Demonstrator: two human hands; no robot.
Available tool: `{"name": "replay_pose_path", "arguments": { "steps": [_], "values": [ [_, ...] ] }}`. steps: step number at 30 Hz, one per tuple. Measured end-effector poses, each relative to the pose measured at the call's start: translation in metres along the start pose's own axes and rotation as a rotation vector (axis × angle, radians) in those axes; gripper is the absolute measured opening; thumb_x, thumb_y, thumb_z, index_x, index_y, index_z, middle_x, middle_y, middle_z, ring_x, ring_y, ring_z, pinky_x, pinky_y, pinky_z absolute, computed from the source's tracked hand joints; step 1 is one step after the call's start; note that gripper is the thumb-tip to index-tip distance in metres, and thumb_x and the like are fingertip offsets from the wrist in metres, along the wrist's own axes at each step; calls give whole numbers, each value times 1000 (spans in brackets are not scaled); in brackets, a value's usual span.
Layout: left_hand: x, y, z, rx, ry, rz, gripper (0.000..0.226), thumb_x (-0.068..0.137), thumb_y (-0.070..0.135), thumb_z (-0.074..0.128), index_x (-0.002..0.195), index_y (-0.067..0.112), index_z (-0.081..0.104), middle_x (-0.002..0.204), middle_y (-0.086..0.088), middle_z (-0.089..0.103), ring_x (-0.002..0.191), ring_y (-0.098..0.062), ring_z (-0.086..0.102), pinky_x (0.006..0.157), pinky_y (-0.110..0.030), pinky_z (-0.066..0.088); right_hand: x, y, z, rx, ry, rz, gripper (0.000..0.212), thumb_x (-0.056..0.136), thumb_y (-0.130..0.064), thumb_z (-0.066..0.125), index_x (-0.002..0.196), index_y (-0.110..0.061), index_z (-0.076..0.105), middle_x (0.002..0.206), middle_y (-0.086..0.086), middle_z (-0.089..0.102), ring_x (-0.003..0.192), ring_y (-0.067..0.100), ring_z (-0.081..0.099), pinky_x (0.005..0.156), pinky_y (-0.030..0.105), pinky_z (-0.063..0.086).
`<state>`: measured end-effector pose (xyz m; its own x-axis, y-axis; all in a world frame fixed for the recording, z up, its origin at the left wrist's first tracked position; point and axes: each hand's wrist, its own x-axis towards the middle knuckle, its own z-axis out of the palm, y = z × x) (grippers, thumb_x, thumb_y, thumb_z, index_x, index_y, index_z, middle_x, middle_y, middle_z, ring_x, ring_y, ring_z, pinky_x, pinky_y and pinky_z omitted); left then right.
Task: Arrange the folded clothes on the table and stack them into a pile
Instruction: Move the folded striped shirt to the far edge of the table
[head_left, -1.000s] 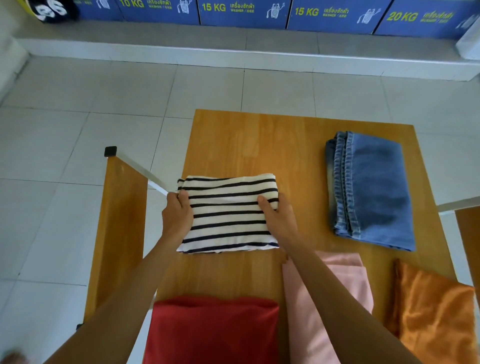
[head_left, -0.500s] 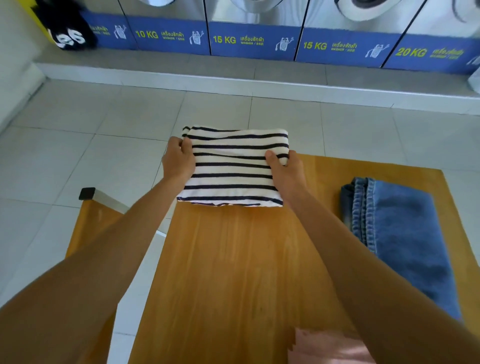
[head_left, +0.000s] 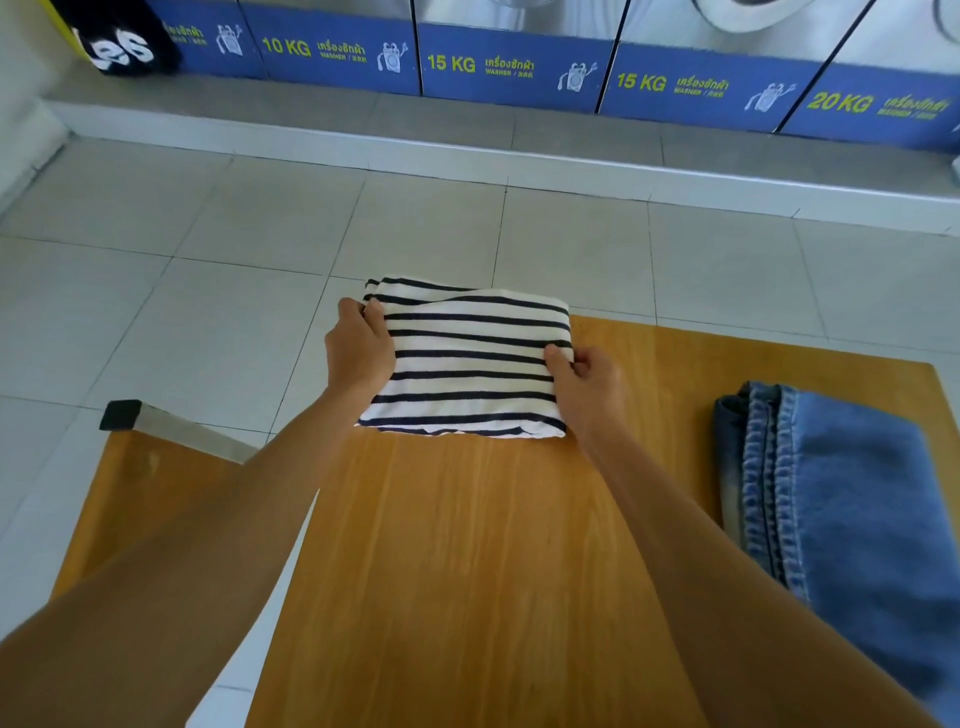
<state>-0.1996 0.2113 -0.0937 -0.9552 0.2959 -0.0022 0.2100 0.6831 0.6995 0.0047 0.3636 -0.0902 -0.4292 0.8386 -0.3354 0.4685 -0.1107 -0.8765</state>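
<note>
While both hands' fingers (head_left: 376, 317) still grip it, the striped shirt (head_left: 472, 358) sits lower at the table (head_left: 467, 545) edge.

1. Both bare forearms enter from the bottom corners of the frame and converge toward the upper centre, stretched well forward.
2. The left hand (head_left: 358, 349) sits left of centre, back of the hand up, thumb on top and fingers curled under, pinching the left edge of the striped folded garment (head_left: 475, 358).
3. The right hand (head_left: 584, 382) sits just right of centre, thumb pressed on top, fingers bent, gripping the same garment's right edge.
4. The wrists are straight and roughly level with each other.
</note>
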Motion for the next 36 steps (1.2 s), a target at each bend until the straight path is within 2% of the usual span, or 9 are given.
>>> {"name": "replay_pose_path", "arguments": {
  "steps": [7,10,12,14,18,22,29,33,36],
  "values": [
    [-9,14,-7,-74,3,6,34,103,36,38,119,6,42,87,-7,58,74,-21,59,54,-18,39,1,1,3,-6,47,7,33,93,-49,63,113,-23,61,96,-5,71,86,15,72,70,37,64],
    [-28,19,-9,174,113,149,46,100,39,40,136,9,39,125,-15,55,109,-27,55,83,-35,48,0,1,3,8,38,4,35,93,-49,63,114,-21,61,98,-4,71,86,15,72,70,37,64],
    [-50,19,-8,394,144,364,50,100,40,36,145,17,35,149,-13,40,138,-29,37,110,-47,32,-1,-1,2,21,36,11,36,93,-48,64,116,-20,61,98,-3,71,87,15,72,70,36,64],
    [-69,12,-7,543,-17,528,52,103,44,27,150,23,31,162,-8,20,151,-27,13,120,-53,11,-4,-2,1,35,43,11,37,93,-47,64,116,-19,62,97,-4,72,87,15,72,70,34,64],
    [-73,1,-12,611,-281,479,60,101,52,16,156,28,11,165,-2,-3,152,-20,-8,119,-57,-2,-13,-7,-3,62,30,46,44,91,-47,67,121,-15,62,101,-2,72,89,15,71,75,36,63],
    [-71,14,-27,542,-357,441,59,102,48,26,155,24,17,165,-5,1,152,-21,-8,119,-54,-6,-35,-14,-7,86,35,71,42,90,-45,68,120,-16,62,102,-3,71,89,14,71,72,31,62],
    [-147,15,-63,296,-381,349,65,100,34,44,156,22,12,164,-5,10,152,-20,0,121,-50,3,-112,-3,-27,-41,110,21,20,91,-27,68,111,-24,64,100,-13,65,83,-1,60,58,11,42],
    [-209,5,-88,144,-403,248,64,97,28,51,154,19,21,161,-6,23,150,-25,16,119,-54,20,-167,6,-30,-93,49,-16,14,91,-27,67,105,-26,67,97,-16,66,85,0,62,64,15,47],
    [-254,-5,-105,129,-454,189,67,98,30,50,155,18,16,162,-5,19,151,-22,12,120,-49,19,-214,12,-28,-133,-43,-33,16,89,-27,68,104,-22,70,94,-14,68,83,-1,63,63,14,45]
  ]
}}
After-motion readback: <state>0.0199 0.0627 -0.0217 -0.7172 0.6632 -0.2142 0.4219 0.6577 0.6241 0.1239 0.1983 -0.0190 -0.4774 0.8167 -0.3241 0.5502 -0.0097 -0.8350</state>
